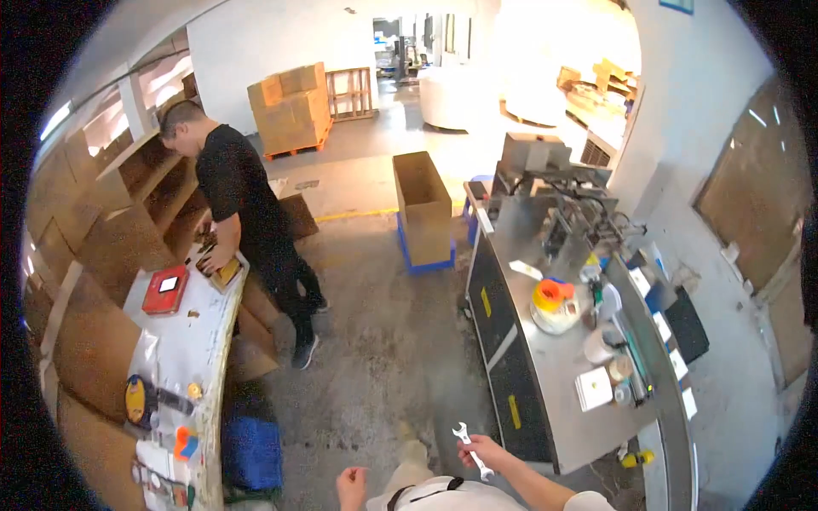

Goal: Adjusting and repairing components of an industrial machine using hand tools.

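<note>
My right hand [484,451] is closed around a silver open-ended wrench [470,444], its jaw pointing up and left, just off the near corner of the steel machine table [545,375]. My left hand [351,487] hangs low near my body in a loose fist with nothing in it. Both hands are over the concrete floor [383,341].
The steel table carries a machine [554,187], an orange-topped bowl [554,305], tape rolls and small boxes. Another person in black [247,213] leans on a white workbench [183,341] at left holding a red box, tools and a tape dispenser. A tall cardboard box [423,204] stands on a blue base.
</note>
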A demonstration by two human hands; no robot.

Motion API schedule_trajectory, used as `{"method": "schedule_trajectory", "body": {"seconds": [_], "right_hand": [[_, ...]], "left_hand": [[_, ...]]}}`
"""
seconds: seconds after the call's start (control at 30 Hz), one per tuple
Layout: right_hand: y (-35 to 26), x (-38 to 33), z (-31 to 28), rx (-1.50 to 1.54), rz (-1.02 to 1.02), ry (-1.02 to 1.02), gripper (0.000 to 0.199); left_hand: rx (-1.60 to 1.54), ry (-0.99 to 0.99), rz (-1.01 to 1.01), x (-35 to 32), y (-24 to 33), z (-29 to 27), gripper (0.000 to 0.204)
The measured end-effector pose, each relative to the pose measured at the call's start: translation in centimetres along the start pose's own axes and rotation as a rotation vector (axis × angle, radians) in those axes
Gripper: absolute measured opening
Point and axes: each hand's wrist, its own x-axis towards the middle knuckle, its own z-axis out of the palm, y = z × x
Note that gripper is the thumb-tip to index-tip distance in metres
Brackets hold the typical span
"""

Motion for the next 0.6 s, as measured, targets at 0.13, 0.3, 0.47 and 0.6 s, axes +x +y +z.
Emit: {"method": "schedule_trajectory", "body": {"seconds": [0.13, 0.3, 0.47, 0.6], "right_hand": [[-16.6, 9.2, 2.1, 0.347, -0.186, -0.074, 0.029], [-30.4, 19.5, 2.2, 0.156, -0.121, 0.151, 0.020], [-42.1, 34.6, 1.0, 0.258, -0.083, 0.140, 0.012], [-54.9, 48.7, 1.2, 0.200, -0.177, 0.234, 0.011]], "left_hand": [[-0.005, -0.103, 0.075, 24.3, 9.1, 2.0, 0.021], [-0.181, -0.250, 0.304, 44.6, 29.0, 4.2, 0.021], [-0.167, -0.264, 0.321, 63.0, 40.7, 9.1, 0.018], [-0.046, -0.205, 0.344, 77.2, 43.5, 11.7, 0.018]]}}
